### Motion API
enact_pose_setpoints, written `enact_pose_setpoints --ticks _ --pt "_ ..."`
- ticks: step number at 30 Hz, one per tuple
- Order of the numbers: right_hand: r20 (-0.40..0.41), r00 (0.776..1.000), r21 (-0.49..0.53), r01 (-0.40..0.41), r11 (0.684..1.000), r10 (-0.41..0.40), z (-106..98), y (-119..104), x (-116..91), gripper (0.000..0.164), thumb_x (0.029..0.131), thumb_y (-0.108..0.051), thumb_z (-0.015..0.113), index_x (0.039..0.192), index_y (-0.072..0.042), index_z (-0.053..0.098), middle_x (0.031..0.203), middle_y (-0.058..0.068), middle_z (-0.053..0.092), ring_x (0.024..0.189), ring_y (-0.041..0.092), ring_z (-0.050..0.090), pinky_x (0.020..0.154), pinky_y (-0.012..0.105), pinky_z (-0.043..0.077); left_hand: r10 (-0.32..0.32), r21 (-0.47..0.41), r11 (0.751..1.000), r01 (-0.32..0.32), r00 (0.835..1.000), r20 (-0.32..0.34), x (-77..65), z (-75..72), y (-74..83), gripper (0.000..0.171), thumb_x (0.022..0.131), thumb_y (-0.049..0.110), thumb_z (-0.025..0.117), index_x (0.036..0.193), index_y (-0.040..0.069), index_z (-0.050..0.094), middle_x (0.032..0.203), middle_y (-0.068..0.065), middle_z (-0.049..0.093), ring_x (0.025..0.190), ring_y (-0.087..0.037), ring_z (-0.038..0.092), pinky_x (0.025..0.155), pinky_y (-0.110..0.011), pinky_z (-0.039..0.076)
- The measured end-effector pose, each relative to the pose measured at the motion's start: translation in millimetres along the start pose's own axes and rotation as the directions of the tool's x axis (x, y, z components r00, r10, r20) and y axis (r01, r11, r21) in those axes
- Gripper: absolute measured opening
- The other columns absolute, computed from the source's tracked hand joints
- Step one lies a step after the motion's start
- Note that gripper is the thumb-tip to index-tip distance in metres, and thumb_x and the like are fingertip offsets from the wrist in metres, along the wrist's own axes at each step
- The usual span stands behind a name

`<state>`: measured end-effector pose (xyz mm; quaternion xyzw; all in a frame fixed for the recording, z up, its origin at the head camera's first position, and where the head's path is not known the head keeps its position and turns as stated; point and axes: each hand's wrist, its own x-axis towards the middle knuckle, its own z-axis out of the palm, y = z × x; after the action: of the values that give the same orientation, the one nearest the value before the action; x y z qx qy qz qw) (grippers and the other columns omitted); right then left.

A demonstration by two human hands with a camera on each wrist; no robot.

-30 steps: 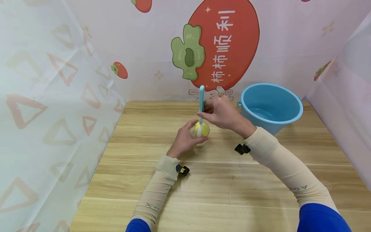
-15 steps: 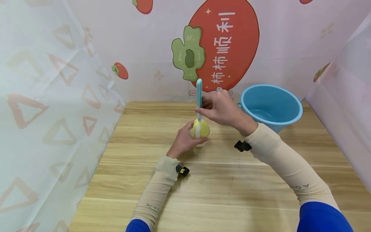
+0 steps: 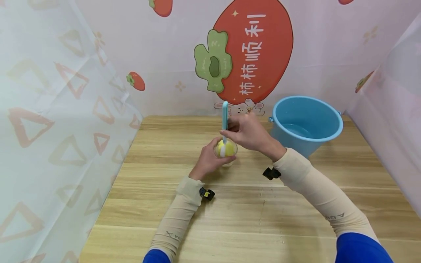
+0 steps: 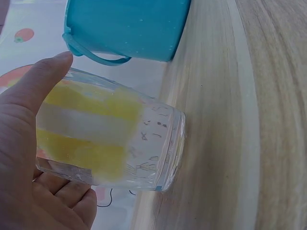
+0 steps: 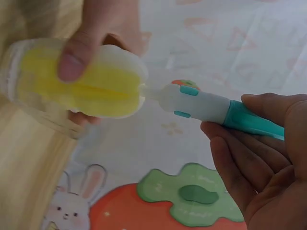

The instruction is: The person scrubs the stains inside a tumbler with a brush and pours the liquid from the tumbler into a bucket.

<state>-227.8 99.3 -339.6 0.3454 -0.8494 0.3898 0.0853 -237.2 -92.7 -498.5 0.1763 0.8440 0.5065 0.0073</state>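
Note:
A clear drinking glass point(image 4: 163, 139) stands in my left hand point(image 3: 208, 157), whose thumb and fingers wrap round its sides just above the table. Inside the glass sits the yellow and white sponge head of a bottle brush point(image 5: 110, 91). My right hand point(image 3: 246, 131) pinches the brush's teal and white handle point(image 3: 225, 117), which points up out of the glass. In the right wrist view the thumb and fingertips hold the handle's teal part, while the sponge lies mostly within the glass. The left wrist view shows the sponge blurred through the glass wall.
A light blue bucket point(image 3: 307, 118) with some water in it stands at the back right of the wooden table point(image 3: 158, 153). Small water drops lie on the wood in front of it. Patterned cloth point(image 3: 177, 44) hangs behind and at both sides.
The right hand lifted the brush a little, then pushed it back down, so the sponge now sits deeper in the glass. The left hand and glass have stayed in place.

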Motion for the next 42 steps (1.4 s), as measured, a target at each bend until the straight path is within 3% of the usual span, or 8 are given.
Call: enact_pose_setpoints --ticks 6,13,18,19,24,28,36,42 --pt "0.009 1.0 0.035 -0.025 0.999 0.025 5.5 5.1 -3.7 0.018 0.093 -0.012 0.083 0.107 -0.002 0.078 0.099 0.01 0.082 0.09 0.021 0.081 0.081 0.036 0.065 0.003 -0.005 1.0 -0.003 1.0 0.002 -1.3 0.1 0.3 0.084 0.082 0.05 0.09 0.152 0.027 0.051 0.127 0.004 0.068 0.105 -0.016 0.066 0.087 -0.035 0.056" --pt "-0.02 0.999 0.056 0.032 0.998 -0.031 -13.8 -10.8 6.1 0.023 0.091 -0.01 0.084 0.112 -0.002 0.078 0.1 0.011 0.082 0.092 0.021 0.081 0.088 0.03 0.063 0.024 0.006 1.0 -0.024 1.0 -0.002 -0.4 1.1 -1.2 0.064 0.081 0.048 0.091 0.131 0.022 0.059 0.108 0.002 0.069 0.092 -0.015 0.064 0.078 -0.032 0.054" --pt "-0.058 0.998 0.054 0.041 0.998 -0.037 -23.4 -19.1 10.9 0.029 0.09 -0.011 0.085 0.118 -0.003 0.078 0.103 0.01 0.083 0.093 0.02 0.081 0.089 0.031 0.063 0.059 -0.008 0.998 -0.059 0.998 -0.013 1.0 0.7 -1.0 0.063 0.081 0.046 0.092 0.129 0.023 0.059 0.106 0.002 0.069 0.092 -0.015 0.065 0.079 -0.033 0.055" --pt "-0.06 0.998 0.054 0.038 0.998 -0.035 -23.5 -19.9 10.8 0.03 0.09 -0.011 0.085 0.118 -0.003 0.078 0.103 0.009 0.083 0.093 0.019 0.081 0.082 0.036 0.065 0.062 -0.011 0.998 -0.062 0.998 -0.017 1.1 0.5 -0.7 0.063 0.081 0.046 0.092 0.129 0.023 0.059 0.106 0.002 0.069 0.092 -0.016 0.065 0.078 -0.034 0.055" --pt "-0.069 0.997 0.074 0.032 0.997 -0.027 -12.9 -13.5 6.7 0.026 0.092 -0.012 0.083 0.116 -0.004 0.079 0.103 0.009 0.083 0.092 0.02 0.081 0.081 0.036 0.065 0.053 -0.018 0.998 -0.053 0.998 -0.022 1.4 -0.6 0.3 0.061 0.081 0.047 0.092 0.126 0.022 0.06 0.104 0.003 0.069 0.091 -0.016 0.064 0.078 -0.035 0.054" --pt "-0.069 0.998 0.102 0.02 0.995 -0.013 2.3 -0.9 0.2 0.022 0.093 -0.01 0.082 0.113 -0.002 0.079 0.102 0.011 0.082 0.092 0.021 0.081 0.08 0.035 0.066 0.044 -0.005 0.999 -0.045 0.999 -0.014 1.2 -0.8 0.8 0.071 0.081 0.05 0.091 0.138 0.022 0.058 0.11 0.004 0.07 0.094 -0.016 0.064 0.08 -0.036 0.053" --pt "-0.03 1.0 0.06 0.007 0.998 -0.005 23.0 17.4 -6.7 0.021 0.094 -0.009 0.08 0.113 0.0 0.078 0.103 0.012 0.082 0.091 0.021 0.081 0.08 0.034 0.065 0.003 0.013 1.0 -0.003 1.0 -0.01 -0.9 -0.5 0.3 0.083 0.081 0.056 0.089 0.151 0.033 0.05 0.136 0.006 0.066 0.119 -0.016 0.064 0.099 -0.045 0.054" --pt "-0.047 0.996 0.067 0.082 0.994 -0.079 11.9 10.6 0.0 0.015 0.094 -0.009 0.081 0.107 -0.002 0.077 0.1 0.01 0.082 0.091 0.02 0.081 0.081 0.034 0.065 0.024 0.021 1.0 -0.024 1.0 -0.009 0.8 0.6 -0.4 0.075 0.081 0.053 0.09 0.142 0.025 0.056 0.115 0.004 0.07 0.098 -0.015 0.066 0.083 -0.037 0.055"
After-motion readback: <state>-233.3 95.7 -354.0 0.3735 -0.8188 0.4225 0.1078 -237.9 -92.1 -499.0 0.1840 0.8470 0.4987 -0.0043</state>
